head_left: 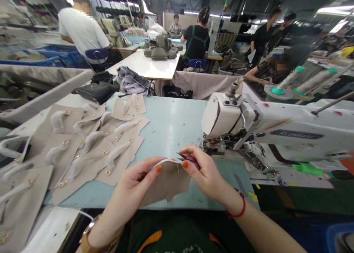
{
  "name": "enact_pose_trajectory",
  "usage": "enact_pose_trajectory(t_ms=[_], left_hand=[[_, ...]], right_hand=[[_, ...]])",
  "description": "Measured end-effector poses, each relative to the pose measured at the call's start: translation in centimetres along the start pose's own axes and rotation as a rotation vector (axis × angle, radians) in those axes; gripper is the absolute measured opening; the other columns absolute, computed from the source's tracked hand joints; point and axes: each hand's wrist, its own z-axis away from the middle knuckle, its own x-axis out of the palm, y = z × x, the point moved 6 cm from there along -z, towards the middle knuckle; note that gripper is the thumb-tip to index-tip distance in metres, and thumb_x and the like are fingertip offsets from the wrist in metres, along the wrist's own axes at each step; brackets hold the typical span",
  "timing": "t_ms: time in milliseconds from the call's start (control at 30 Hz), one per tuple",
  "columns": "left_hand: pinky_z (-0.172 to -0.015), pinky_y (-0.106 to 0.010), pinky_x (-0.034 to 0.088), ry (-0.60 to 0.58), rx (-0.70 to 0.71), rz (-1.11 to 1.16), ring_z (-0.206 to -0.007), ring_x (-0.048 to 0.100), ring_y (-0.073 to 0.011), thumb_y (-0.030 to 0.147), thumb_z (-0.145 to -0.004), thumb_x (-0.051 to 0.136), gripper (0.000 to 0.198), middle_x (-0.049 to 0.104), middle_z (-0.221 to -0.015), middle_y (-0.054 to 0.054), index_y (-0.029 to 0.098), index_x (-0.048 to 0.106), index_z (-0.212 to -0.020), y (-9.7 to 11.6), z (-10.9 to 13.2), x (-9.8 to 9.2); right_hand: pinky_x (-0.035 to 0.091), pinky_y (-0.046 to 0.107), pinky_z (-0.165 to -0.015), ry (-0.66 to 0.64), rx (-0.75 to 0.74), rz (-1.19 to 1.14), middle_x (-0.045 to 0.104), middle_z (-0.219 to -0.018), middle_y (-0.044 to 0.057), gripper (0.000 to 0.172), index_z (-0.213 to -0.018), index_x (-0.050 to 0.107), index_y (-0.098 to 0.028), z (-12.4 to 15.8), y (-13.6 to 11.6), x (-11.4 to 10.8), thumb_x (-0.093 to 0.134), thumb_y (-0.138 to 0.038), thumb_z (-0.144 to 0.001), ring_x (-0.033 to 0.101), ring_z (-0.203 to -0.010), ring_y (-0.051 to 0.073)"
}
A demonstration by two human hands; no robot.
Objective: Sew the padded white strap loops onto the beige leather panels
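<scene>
A taupe bag panel [168,183] with a pale upper edge hangs between my two hands, above the light blue table top. My left hand [138,179] pinches its upper left edge between thumb and fingers. At the upper right edge, my right hand [201,172] is closed around small thread snips [183,156] with a purple handle, and its thumb presses on the panel. The snips' pointed blades stick out to the left, just above the edge. A short loose thread [178,168] dangles near my right thumb.
A white industrial sewing machine [276,124] stands close on the right, with thread cones [290,79] behind it. Several taupe panels [94,149] with wrapped handles and gold fittings lie overlapping on the left. A dark grey cloth bundle [132,81] sits behind. Other people work farther back.
</scene>
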Motion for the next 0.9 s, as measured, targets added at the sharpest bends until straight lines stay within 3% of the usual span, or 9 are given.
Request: enact_pose_trajectory(t_ms=[200, 433, 567, 900], left_hand=[[-0.083, -0.025, 0.056, -0.095, 0.129, -0.109, -0.094, 0.071, -0.0206, 0.036, -0.09, 0.057, 0.023, 0.076, -0.104, 0.002, 0.035, 0.074, -0.105, 1.5, 0.6, 0.5], [-0.082, -0.026, 0.057, -0.129, 0.263, -0.192, -0.091, 0.072, -0.0179, 0.027, -0.091, 0.055, 0.027, 0.075, -0.105, 0.005, 0.038, 0.071, -0.111, 2.4, 0.7, 0.6], [-0.082, -0.022, 0.057, -0.142, 0.33, -0.197, -0.091, 0.072, -0.0145, 0.02, -0.091, 0.056, 0.031, 0.075, -0.106, 0.007, 0.038, 0.07, -0.112, 2.9, 0.6, 0.8], [-0.082, -0.016, 0.055, -0.147, 0.339, -0.194, -0.092, 0.072, -0.0116, 0.019, -0.091, 0.056, 0.03, 0.075, -0.108, 0.006, 0.035, 0.07, -0.112, 2.9, 0.6, 1.1]], right_hand=[[0.041, 0.024, -0.067, -0.166, -0.128, 0.145, 0.066, -0.092, 0.004, 0.023, -0.103, 0.062, -0.019, -0.3, -2.2, -0.5, 0.049, -0.037, -0.098, 0.059, -0.081, 0.014], [0.04, 0.023, -0.068, -0.176, -0.283, 0.23, 0.067, -0.089, 0.003, 0.022, -0.099, 0.063, -0.017, -0.3, -3.4, -0.7, 0.049, -0.034, -0.098, 0.059, -0.077, 0.012], [0.04, 0.022, -0.067, -0.164, -0.306, 0.242, 0.067, -0.088, 0.002, 0.022, -0.098, 0.063, -0.016, -0.4, -3.5, -0.8, 0.05, -0.034, -0.098, 0.059, -0.075, 0.012], [0.04, 0.021, -0.068, -0.156, -0.306, 0.231, 0.068, -0.088, 0.003, 0.021, -0.097, 0.064, -0.014, -0.2, -3.3, -0.8, 0.052, -0.031, -0.097, 0.059, -0.075, 0.011]])
